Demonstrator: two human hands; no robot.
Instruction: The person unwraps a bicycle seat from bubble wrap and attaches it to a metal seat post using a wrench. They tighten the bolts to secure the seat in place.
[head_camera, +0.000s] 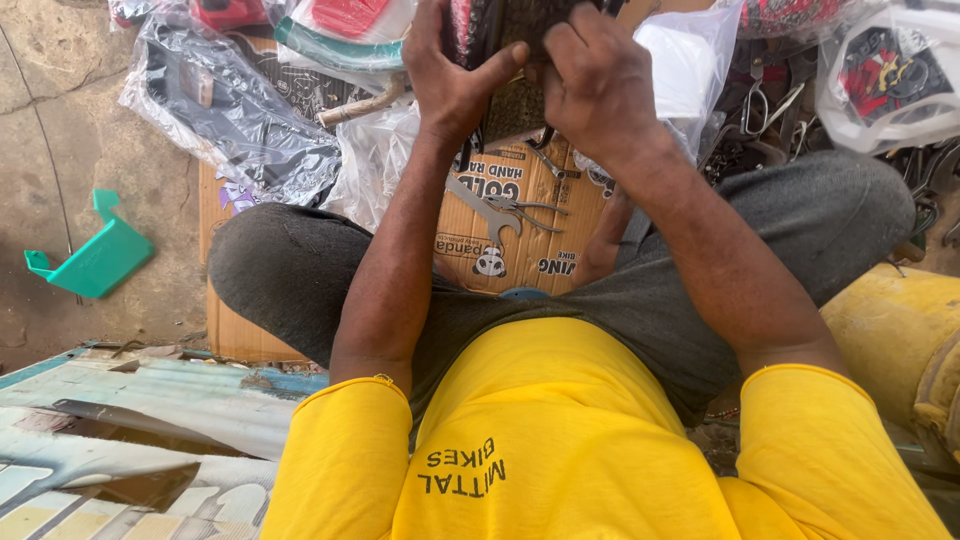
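We are gripping a dark, rough-textured part (515, 105) with both hands, up beyond our crossed legs and over the flattened cardboard sheet (520, 240). Our left hand (450, 75) is wrapping it, thumb pressing across; our right hand (600, 85) is clasping its other side. Its long axis is running away from us, top end cut off by the frame. Pliers (525, 210) are lying on the cardboard.
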